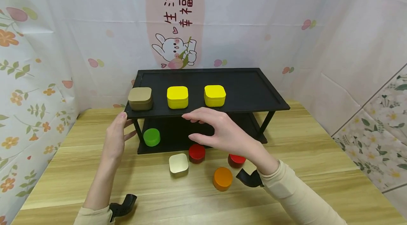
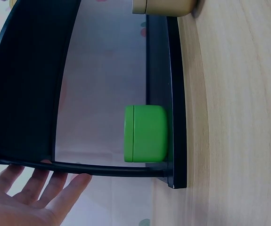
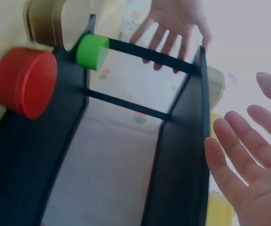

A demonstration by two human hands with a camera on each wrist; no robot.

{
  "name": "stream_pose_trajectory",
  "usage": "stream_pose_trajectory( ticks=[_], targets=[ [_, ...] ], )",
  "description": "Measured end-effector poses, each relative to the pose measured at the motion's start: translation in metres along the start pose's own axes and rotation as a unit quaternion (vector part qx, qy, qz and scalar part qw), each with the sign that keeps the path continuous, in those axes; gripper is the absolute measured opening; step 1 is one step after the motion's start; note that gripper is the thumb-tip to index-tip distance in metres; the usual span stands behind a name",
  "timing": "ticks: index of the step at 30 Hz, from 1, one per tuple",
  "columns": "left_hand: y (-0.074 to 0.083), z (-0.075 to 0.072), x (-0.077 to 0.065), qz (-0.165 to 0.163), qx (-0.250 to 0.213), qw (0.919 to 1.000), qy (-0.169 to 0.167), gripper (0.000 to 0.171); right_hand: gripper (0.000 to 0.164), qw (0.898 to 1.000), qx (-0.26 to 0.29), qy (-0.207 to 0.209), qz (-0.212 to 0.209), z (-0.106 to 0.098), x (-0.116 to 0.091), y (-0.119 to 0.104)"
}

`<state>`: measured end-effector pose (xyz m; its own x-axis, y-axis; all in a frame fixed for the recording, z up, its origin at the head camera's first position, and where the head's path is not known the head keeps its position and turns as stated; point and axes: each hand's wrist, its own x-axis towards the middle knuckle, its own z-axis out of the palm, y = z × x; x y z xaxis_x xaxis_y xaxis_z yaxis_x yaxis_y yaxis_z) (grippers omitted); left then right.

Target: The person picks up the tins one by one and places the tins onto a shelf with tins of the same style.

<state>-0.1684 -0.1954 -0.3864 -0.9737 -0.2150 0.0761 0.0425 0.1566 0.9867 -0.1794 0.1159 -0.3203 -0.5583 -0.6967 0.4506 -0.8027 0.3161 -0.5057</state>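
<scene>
A two-tier black shelf [image 1: 241, 83] stands on the table. My left hand [image 1: 115, 138] is at its left end, thumb at the upper tier's front corner and fairly straight fingers against the side post [image 2: 111, 170]. Extended and holding nothing, my right hand [image 1: 219, 129] hovers before the upper tier's front edge, thumb apart from the fingers. Along the upper tier sit a khaki square tin [image 1: 140, 98], a yellow square tin [image 1: 177, 97] and another yellow tin [image 1: 214, 95]. A green round tin [image 1: 151, 137] is at the lower tier's left end.
In front of the shelf lie a pale gold square tin [image 1: 178, 164], a red round tin [image 1: 196, 153], a second red tin [image 1: 236, 160] partly hidden by my right arm, and an orange round tin [image 1: 222, 178]. A patterned curtain [image 1: 105, 34] hangs behind.
</scene>
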Motion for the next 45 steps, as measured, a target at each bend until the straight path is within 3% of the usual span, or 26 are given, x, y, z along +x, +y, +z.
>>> stream_pose_trajectory(
  ticks=[11, 25, 45],
  targets=[
    [-0.001, -0.001, 0.001, 0.004, -0.001, 1.0, 0.003, 0.059, 0.049, 0.997, 0.001, -0.026, 0.071, 0.03, -0.003, 0.001],
    [-0.001, -0.001, 0.001, 0.001, -0.002, 1.0, 0.008, 0.06, 0.056, 0.987, -0.022, -0.095, 0.128, 0.045, -0.002, 0.001],
    [-0.001, -0.001, 0.002, -0.001, -0.001, 1.0, 0.003, 0.059, 0.056, 0.975, -0.054, -0.152, 0.154, 0.077, -0.004, 0.005]
  ],
)
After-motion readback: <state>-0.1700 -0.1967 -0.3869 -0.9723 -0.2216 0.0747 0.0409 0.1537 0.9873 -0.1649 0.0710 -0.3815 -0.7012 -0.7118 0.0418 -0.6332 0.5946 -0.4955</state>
